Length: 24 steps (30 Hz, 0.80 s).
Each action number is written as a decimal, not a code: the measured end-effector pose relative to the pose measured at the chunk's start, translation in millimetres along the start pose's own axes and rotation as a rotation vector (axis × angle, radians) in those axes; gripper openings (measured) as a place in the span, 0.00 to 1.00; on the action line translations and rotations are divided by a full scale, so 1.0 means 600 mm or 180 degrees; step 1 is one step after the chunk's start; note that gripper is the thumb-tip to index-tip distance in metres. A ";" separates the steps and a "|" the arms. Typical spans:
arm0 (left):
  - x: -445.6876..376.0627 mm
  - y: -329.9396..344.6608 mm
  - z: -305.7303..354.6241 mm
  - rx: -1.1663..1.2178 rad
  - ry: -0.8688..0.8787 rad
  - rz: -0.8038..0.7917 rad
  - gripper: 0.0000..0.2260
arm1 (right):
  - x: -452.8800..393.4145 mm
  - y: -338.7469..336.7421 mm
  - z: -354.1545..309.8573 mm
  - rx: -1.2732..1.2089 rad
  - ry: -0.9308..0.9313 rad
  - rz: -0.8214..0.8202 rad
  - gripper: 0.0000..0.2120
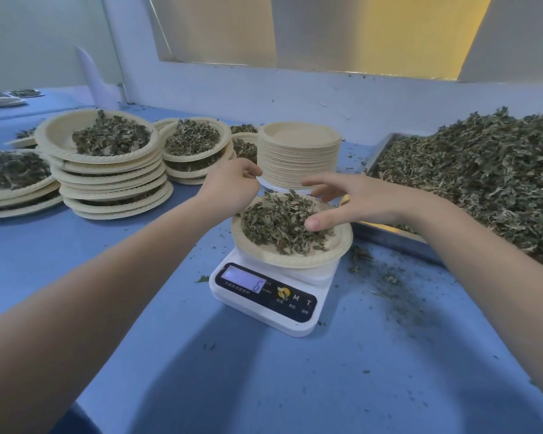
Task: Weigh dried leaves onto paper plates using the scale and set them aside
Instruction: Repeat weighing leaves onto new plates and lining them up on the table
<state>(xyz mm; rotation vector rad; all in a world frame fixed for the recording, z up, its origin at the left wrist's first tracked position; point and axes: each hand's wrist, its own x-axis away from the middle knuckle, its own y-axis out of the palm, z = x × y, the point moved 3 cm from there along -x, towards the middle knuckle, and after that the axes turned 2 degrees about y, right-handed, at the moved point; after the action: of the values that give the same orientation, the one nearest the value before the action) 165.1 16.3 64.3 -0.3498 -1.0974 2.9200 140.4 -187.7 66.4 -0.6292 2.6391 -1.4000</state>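
Observation:
A paper plate (298, 260) heaped with dried leaves (276, 225) sits on the white digital scale (264, 297), whose display shows a 6. My left hand (229, 189) is at the plate's far left rim with its fingers loosely curled; I see nothing held in them. My right hand (355, 200) is spread over the plate's right side, thumb down on the leaves and fingers stretched past the far rim. A stack of empty paper plates (298, 151) stands just behind the scale.
A metal tray (389, 234) piled with loose dried leaves (483, 173) fills the right. Stacks of filled plates (107, 145) stand at the left, with more (192, 140) behind and at the far left (10, 177). Leaf crumbs dot the blue table (398, 277).

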 end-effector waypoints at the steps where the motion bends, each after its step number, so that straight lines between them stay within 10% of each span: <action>1: 0.000 0.001 -0.001 -0.0002 -0.0006 -0.0002 0.17 | -0.001 0.001 0.002 0.0026 0.0004 -0.0015 0.50; 18: -0.002 0.004 -0.009 0.0106 -0.0027 0.0004 0.12 | 0.005 -0.008 -0.001 0.0080 -0.0039 0.0212 0.37; 24: 0.005 0.011 -0.007 -0.0117 -0.0090 -0.0303 0.02 | 0.006 0.011 -0.003 0.0516 -0.0005 -0.0628 0.63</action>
<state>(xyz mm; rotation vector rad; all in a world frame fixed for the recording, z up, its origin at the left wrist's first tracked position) 163.8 14.2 56.2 -0.2499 -1.1391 2.8338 134.8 -184.7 62.4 -0.8893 2.4853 -1.6430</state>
